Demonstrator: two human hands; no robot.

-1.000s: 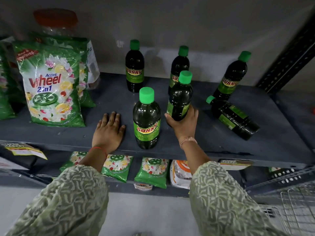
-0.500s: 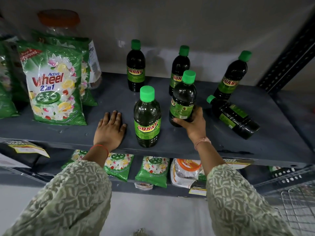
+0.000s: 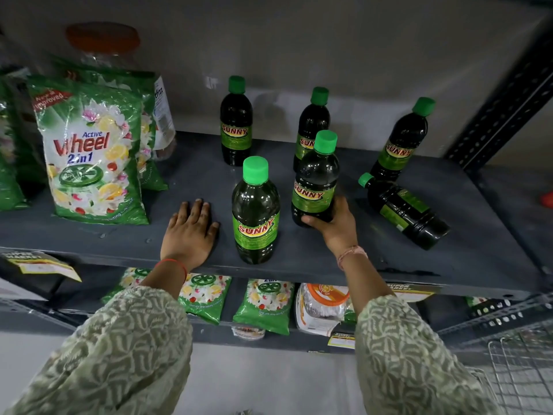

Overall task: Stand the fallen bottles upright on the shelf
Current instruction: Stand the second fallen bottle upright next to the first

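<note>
Several dark bottles with green caps and "SUNNY" labels are on a grey shelf (image 3: pixel 466 265). My right hand (image 3: pixel 335 229) grips the base of one upright bottle (image 3: pixel 315 178) at the shelf's middle. Another upright bottle (image 3: pixel 256 211) stands near the front edge, just right of my left hand (image 3: pixel 188 232), which lies flat on the shelf, fingers apart, holding nothing. One bottle (image 3: pixel 404 209) lies on its side at the right, cap pointing back left. Three more bottles stand upright at the back: at the left (image 3: pixel 236 121), the middle (image 3: pixel 314 121) and the right (image 3: pixel 401 142).
Green "Wheel" detergent bags (image 3: pixel 89 148) stand at the shelf's left, with a clear jar with an orange lid (image 3: pixel 103 40) behind. Small packets (image 3: pixel 263 304) lie on the shelf below. A wire basket (image 3: pixel 523 369) is at the bottom right. A perforated upright post (image 3: pixel 502 106) bounds the right.
My right hand has pushed the gripped bottle a little farther back and right on the shelf, turning its label toward me. My left hand has stayed flat in place.
</note>
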